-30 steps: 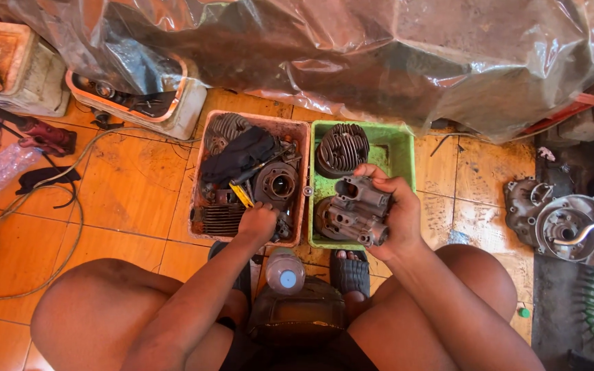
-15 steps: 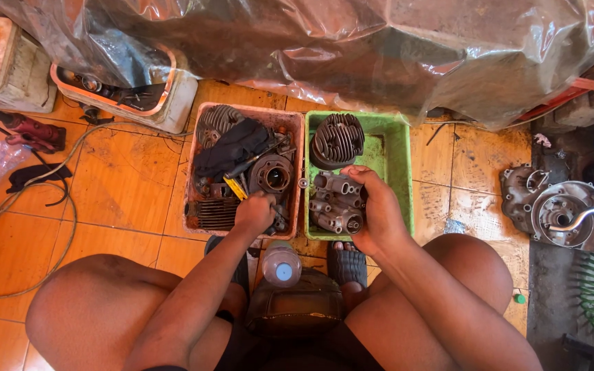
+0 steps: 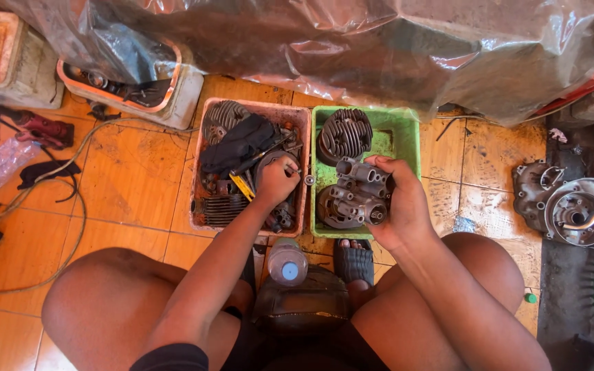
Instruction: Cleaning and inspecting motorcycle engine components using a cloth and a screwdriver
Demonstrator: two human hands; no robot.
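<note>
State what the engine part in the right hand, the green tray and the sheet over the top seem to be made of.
Engine part in the right hand: likely cast aluminium, dull grey, grimy, with moulded ports. Green tray: probably plastic, with an even bright colour and thin scuffed walls. Sheet: seemingly plastic film, translucent, glossy and creased.

Two trays (image 3: 205,206), two hands (image 3: 276,180).

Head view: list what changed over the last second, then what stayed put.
The left hand moved up from the near edge of the red tray onto the round metal part among the parts inside it. The right hand turned the grey engine casting it grips, over the green tray. Unchanged: the right-hand grip, the finned cylinder head in the green tray, both trays, and the bottle between the knees.
</note>
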